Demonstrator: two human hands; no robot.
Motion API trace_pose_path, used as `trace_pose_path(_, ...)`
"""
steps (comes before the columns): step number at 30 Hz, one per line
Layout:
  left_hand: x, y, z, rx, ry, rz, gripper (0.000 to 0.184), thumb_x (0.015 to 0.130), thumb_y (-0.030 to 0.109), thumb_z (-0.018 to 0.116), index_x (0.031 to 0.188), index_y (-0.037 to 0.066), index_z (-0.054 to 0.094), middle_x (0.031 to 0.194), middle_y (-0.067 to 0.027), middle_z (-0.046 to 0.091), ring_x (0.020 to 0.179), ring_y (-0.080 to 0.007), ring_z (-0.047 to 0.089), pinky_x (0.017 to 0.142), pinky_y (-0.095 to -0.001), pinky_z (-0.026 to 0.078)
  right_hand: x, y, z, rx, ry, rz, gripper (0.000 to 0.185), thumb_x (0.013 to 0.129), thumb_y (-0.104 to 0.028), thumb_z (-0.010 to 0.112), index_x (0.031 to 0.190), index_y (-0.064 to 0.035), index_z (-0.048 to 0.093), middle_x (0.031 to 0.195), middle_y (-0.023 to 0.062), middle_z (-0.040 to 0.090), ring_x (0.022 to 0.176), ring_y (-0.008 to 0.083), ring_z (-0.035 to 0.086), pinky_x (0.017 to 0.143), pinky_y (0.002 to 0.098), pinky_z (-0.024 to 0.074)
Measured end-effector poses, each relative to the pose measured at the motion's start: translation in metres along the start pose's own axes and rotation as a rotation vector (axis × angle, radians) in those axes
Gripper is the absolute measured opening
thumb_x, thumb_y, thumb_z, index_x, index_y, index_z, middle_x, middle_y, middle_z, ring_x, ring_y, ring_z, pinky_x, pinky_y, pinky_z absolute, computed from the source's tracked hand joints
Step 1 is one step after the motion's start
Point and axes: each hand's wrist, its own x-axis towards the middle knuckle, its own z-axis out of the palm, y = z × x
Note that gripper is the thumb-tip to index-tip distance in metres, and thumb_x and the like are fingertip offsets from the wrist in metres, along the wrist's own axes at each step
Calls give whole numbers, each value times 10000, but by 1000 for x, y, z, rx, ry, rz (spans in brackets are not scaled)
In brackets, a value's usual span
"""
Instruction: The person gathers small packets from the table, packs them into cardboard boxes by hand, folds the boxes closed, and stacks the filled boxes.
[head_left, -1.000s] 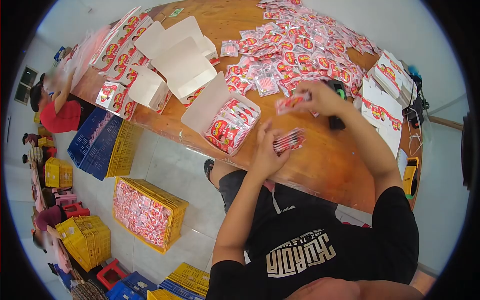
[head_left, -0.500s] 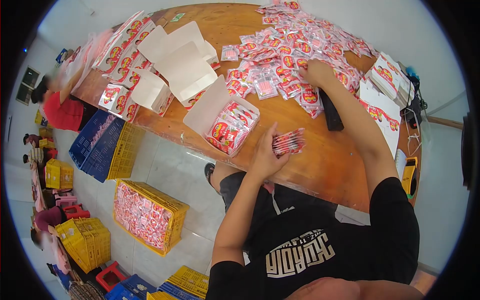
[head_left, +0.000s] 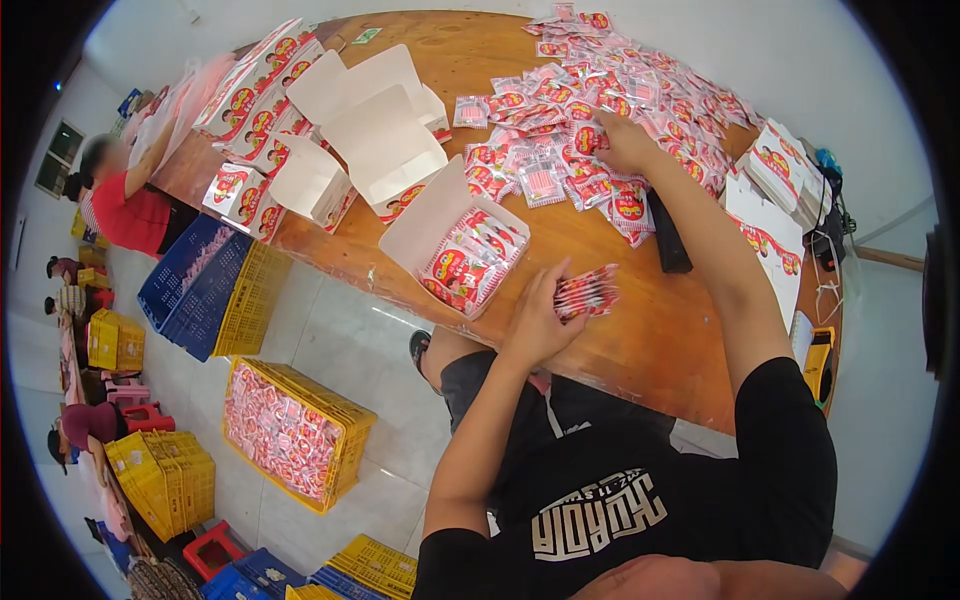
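Observation:
My left hand (head_left: 538,322) is closed around a stack of small red-and-white packets (head_left: 590,292), held on edge above the wooden table's front part. My right hand (head_left: 628,145) reaches into the pile of loose packets (head_left: 545,180), its fingers bent and closed at the edge of one packet (head_left: 586,139); its fingertips are partly hidden. To the left of my left hand stands an open white carton (head_left: 425,232) with its lid raised. Rows of the same packets (head_left: 470,255) lie inside it.
More open cartons (head_left: 385,150) and closed printed boxes (head_left: 243,108) line the table's left side. A black object (head_left: 668,235) lies under my right forearm. Flat cartons (head_left: 765,235) are at the right. A yellow crate (head_left: 345,465) of packets sits on the floor. A person in red (head_left: 135,210) works at left.
The whole view has shifted slightly. My right hand has moved a little to the left over the pile. My left hand keeps its stack in nearly the same place beside the carton.

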Motion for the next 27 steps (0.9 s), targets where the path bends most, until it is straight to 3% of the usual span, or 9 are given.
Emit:
trace_pose_path(2, 0, 0, 0, 11, 3, 17, 796, 766, 143, 839, 1463, -22, 490, 1175, -181, 634, 1117, -382, 633, 984, -456, 517, 5, -6, -11, -38, -279, 102, 551, 808, -252, 838, 1297, -67, 666, 1388, 157, 635, 1351, 354, 554, 1086, 516, 485)
trace_pose_path(6, -1, -1, 1, -34, 0, -24, 806, 763, 139, 839, 1469, -19, 483, 1172, -179, 631, 1115, -386, 630, 986, -456, 516, 7, -21, -33, -143, -280, 48, 469, 810, -221, 840, 1224, -65, 685, 1277, 155, 682, 1255, 348, 617, 1018, 481, 519)
trace_pose_path(9, -1, -2, 1, -47, -1, -31, 817, 758, 133, 841, 1473, -16, 475, 1165, -185, 628, 1110, -391, 629, 986, -457, 516, -14, -48, -61, 237, -324, 48, 335, 826, -134, 814, 1119, -65, 668, 1049, 180, 718, 1018, 367, 702, 860, 447, 548)
trace_pose_path(11, -1, -5, 3, -41, 13, -3, 813, 754, 131, 841, 1467, -13, 478, 1162, -194, 623, 1100, -394, 629, 982, -458, 518, -41, -78, -79, 412, -468, 58, 296, 849, -163, 827, 1069, -47, 667, 1071, 166, 719, 989, 338, 711, 851, 447, 553)
trace_pose_path(14, 1, 6, 0, 5, 52, 12, 935, 739, 132, 861, 1537, 11, 389, 1316, -220, 566, 1266, -421, 560, 1080, -475, 481, -89, -90, -76, 481, -785, -193, 366, 976, -247, 708, 1285, -73, 616, 1101, 192, 716, 973, 369, 719, 821, 479, 557)
trace_pose_path(19, -4, 0, 3, 30, 3, -60, 1234, 713, 195, 917, 1634, -61, 137, 1436, -293, 505, 1351, -456, 509, 1150, -507, 423, -105, -132, -112, 684, -1101, 76, 619, 883, -397, 789, 1324, -13, 587, 1210, 221, 690, 1097, 368, 686, 922, 457, 539)
trace_pose_path(20, -4, 0, 2, 32, 3, -63, 1234, 713, 195, 917, 1634, -61, 137, 1436, -293, 505, 1351, -456, 509, 1150, -507, 423, -116, -136, -115, 688, -1102, 75, 619, 883, -397, 789, 1324, -13, 587, 1210, 221, 690, 1097, 368, 686, 922, 457, 539)
trace_pose_path(22, -3, 1, 1, -62, -59, -139, 1243, 712, 204, 917, 1639, -56, 131, 1435, -295, 506, 1343, -457, 515, 1155, -512, 414, -142, -143, -118, 341, -612, -420, 765, 758, -439, 888, 1307, 5, 592, 1193, 200, 686, 1116, 375, 669, 947, 466, 524)
trace_pose_path(27, -6, 1, 0, -80, -33, -64, 1147, 758, 171, 850, 1636, -57, 148, 1449, -293, 496, 1340, -461, 516, 1158, -500, 408, -158, -153, -88, 180, -491, -396, 806, 695, -379, 914, 1309, 13, 570, 1180, 204, 667, 1105, 394, 660, 951, 493, 516)
